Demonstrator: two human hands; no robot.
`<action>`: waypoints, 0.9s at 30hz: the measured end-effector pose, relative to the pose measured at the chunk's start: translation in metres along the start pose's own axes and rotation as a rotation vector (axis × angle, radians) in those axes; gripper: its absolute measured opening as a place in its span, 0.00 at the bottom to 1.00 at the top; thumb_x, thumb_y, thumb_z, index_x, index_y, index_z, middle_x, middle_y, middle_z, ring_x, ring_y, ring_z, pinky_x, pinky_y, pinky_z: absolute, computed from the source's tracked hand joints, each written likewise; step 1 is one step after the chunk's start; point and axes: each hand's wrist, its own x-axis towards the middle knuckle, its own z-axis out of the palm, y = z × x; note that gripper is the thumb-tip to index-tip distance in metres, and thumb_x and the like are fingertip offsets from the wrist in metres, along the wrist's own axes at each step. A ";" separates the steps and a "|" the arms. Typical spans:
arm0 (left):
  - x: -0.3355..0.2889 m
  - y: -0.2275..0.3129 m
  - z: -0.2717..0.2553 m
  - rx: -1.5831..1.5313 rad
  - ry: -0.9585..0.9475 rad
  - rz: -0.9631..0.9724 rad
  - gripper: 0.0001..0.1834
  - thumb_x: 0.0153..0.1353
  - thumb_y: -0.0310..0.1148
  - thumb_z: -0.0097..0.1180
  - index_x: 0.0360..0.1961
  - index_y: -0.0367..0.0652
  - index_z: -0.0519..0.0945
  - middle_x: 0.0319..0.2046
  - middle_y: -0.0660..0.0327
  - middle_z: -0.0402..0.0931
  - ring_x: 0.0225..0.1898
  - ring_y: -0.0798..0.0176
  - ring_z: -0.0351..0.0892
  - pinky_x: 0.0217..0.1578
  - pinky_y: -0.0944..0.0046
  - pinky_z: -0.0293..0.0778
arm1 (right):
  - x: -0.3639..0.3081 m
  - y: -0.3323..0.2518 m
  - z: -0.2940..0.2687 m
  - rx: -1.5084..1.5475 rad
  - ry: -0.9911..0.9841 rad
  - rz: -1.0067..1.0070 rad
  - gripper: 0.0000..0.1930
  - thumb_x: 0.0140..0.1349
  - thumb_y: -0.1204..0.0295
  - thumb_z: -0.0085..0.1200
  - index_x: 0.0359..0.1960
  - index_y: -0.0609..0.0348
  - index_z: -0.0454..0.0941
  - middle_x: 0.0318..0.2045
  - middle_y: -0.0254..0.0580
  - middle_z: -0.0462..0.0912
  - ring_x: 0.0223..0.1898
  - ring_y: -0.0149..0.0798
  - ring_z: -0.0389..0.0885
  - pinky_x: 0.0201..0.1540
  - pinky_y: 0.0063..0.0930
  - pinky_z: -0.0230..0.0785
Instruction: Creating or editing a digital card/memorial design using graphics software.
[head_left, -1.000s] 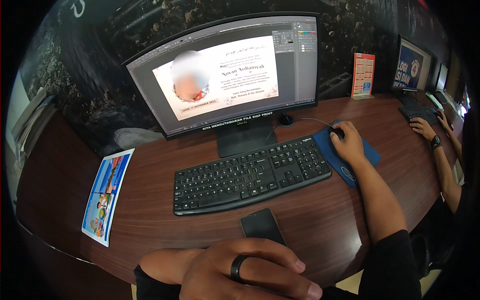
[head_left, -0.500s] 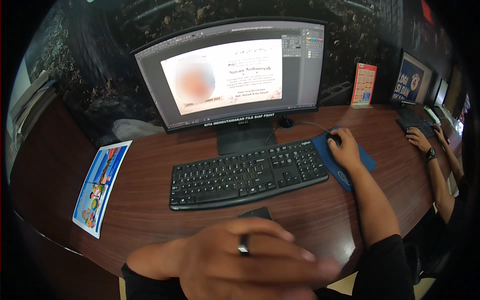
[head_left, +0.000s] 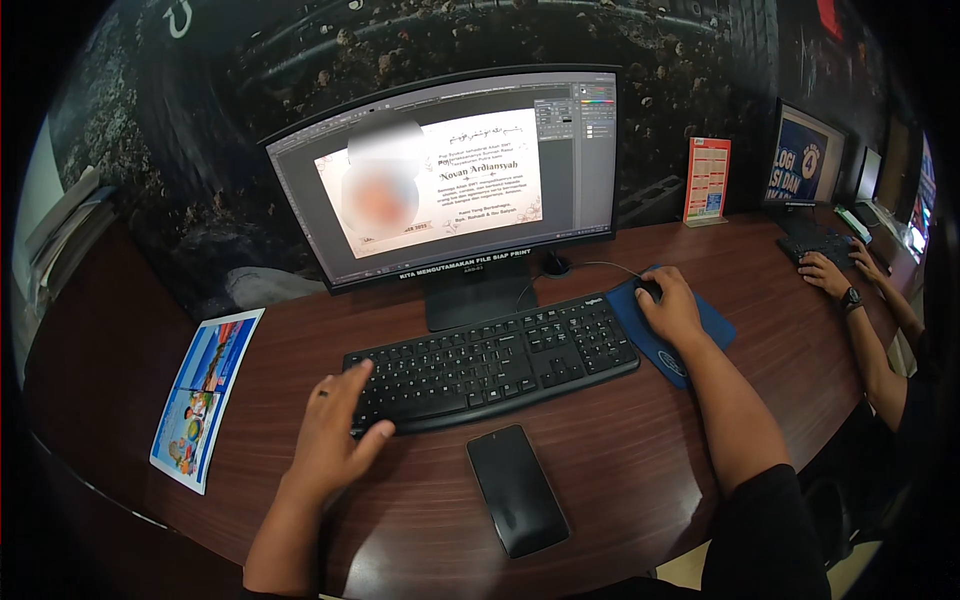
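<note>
My left hand [head_left: 332, 430], a ring on one finger, hovers at the left end of a black keyboard [head_left: 490, 365]. Its thumb is spread from the fingers and it holds nothing. My right hand [head_left: 672, 310] is curled over a black mouse [head_left: 650, 291], mostly hidden beneath it, on a blue mouse pad [head_left: 712, 325]. Beyond the keyboard stands a curved monitor [head_left: 580, 170] displaying a pale printed-card layout with a blurred round picture. A dark phone [head_left: 516, 490] lies screen up on the desk, between my forearms.
A colourful printed sheet [head_left: 207, 395] lies at the desk's left side, near stacked papers [head_left: 65, 230]. A red desk calendar [head_left: 708, 180] stands right of the monitor. Farther right, another person's hands [head_left: 825, 274] are at a second keyboard [head_left: 815, 245] before another monitor [head_left: 805, 160].
My left hand has swung from the near middle, over the phone, to the keyboard's left end, uncovering the phone. My right hand stays on the mouse. The view has shifted slightly.
</note>
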 end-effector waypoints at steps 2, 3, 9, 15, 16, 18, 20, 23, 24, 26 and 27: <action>-0.003 -0.021 0.008 0.032 0.029 -0.120 0.44 0.66 0.48 0.65 0.75 0.34 0.63 0.69 0.39 0.71 0.70 0.37 0.70 0.73 0.40 0.60 | 0.000 -0.001 0.000 0.014 0.007 -0.005 0.16 0.63 0.68 0.64 0.51 0.60 0.84 0.54 0.51 0.81 0.58 0.55 0.81 0.62 0.45 0.73; -0.006 -0.028 0.012 0.033 0.031 -0.122 0.44 0.66 0.48 0.65 0.75 0.34 0.63 0.69 0.39 0.71 0.70 0.37 0.70 0.73 0.40 0.60 | 0.000 -0.002 0.001 0.010 0.003 -0.007 0.16 0.63 0.68 0.64 0.51 0.60 0.84 0.53 0.51 0.81 0.58 0.55 0.81 0.62 0.45 0.73; -0.005 -0.030 0.009 0.041 -0.247 -0.549 0.52 0.67 0.56 0.62 0.80 0.34 0.54 0.69 0.35 0.71 0.71 0.34 0.70 0.70 0.46 0.67 | -0.001 -0.001 0.000 -0.011 0.006 -0.019 0.16 0.63 0.68 0.64 0.51 0.60 0.84 0.53 0.52 0.81 0.57 0.56 0.81 0.62 0.45 0.73; -0.005 -0.026 0.010 0.053 -0.332 -0.550 0.59 0.62 0.64 0.64 0.81 0.35 0.53 0.68 0.32 0.70 0.70 0.33 0.72 0.68 0.45 0.70 | -0.002 -0.005 0.000 -0.023 0.025 -0.040 0.17 0.63 0.68 0.64 0.52 0.60 0.83 0.54 0.52 0.81 0.57 0.56 0.81 0.61 0.46 0.73; -0.006 -0.027 0.011 0.051 -0.333 -0.551 0.59 0.62 0.64 0.64 0.81 0.35 0.53 0.68 0.32 0.70 0.70 0.33 0.72 0.68 0.45 0.70 | -0.002 -0.005 0.000 -0.024 0.035 -0.048 0.17 0.63 0.69 0.64 0.53 0.60 0.83 0.54 0.52 0.81 0.57 0.56 0.81 0.61 0.46 0.73; -0.007 -0.029 0.014 0.124 -0.352 -0.515 0.62 0.61 0.67 0.63 0.80 0.32 0.53 0.70 0.37 0.69 0.68 0.34 0.74 0.67 0.43 0.70 | -0.002 -0.006 0.000 -0.025 0.026 -0.032 0.17 0.63 0.69 0.64 0.53 0.59 0.83 0.55 0.51 0.81 0.57 0.56 0.81 0.61 0.46 0.74; -0.007 -0.029 0.014 0.134 -0.356 -0.508 0.62 0.60 0.67 0.64 0.80 0.32 0.52 0.71 0.37 0.68 0.68 0.34 0.74 0.67 0.43 0.70 | -0.001 -0.007 -0.001 -0.026 0.017 -0.017 0.17 0.63 0.69 0.64 0.53 0.59 0.82 0.55 0.51 0.81 0.57 0.56 0.81 0.61 0.46 0.74; -0.007 -0.029 0.014 0.138 -0.360 -0.500 0.62 0.60 0.66 0.65 0.80 0.33 0.52 0.71 0.37 0.68 0.68 0.33 0.73 0.68 0.43 0.70 | -0.001 -0.008 -0.002 -0.037 0.008 -0.006 0.17 0.63 0.69 0.64 0.53 0.59 0.83 0.55 0.51 0.81 0.57 0.56 0.81 0.61 0.45 0.74; -0.007 -0.029 0.014 0.132 -0.359 -0.501 0.62 0.60 0.65 0.65 0.80 0.33 0.52 0.71 0.37 0.68 0.68 0.33 0.73 0.68 0.43 0.70 | -0.001 -0.007 -0.002 -0.036 0.009 -0.006 0.17 0.63 0.69 0.64 0.52 0.59 0.83 0.55 0.51 0.81 0.57 0.56 0.81 0.61 0.45 0.74; -0.006 -0.029 0.014 0.122 -0.362 -0.508 0.62 0.60 0.65 0.65 0.80 0.33 0.52 0.72 0.37 0.67 0.68 0.33 0.73 0.68 0.43 0.69 | -0.001 -0.005 -0.001 -0.034 0.009 -0.006 0.16 0.63 0.69 0.64 0.52 0.59 0.83 0.55 0.51 0.81 0.57 0.56 0.81 0.61 0.45 0.74; -0.007 -0.028 0.014 0.114 -0.364 -0.515 0.61 0.60 0.65 0.66 0.80 0.34 0.52 0.72 0.38 0.67 0.68 0.33 0.73 0.68 0.43 0.69 | -0.002 -0.005 0.000 -0.032 0.010 -0.004 0.16 0.63 0.69 0.64 0.52 0.59 0.83 0.55 0.51 0.81 0.57 0.56 0.81 0.61 0.45 0.74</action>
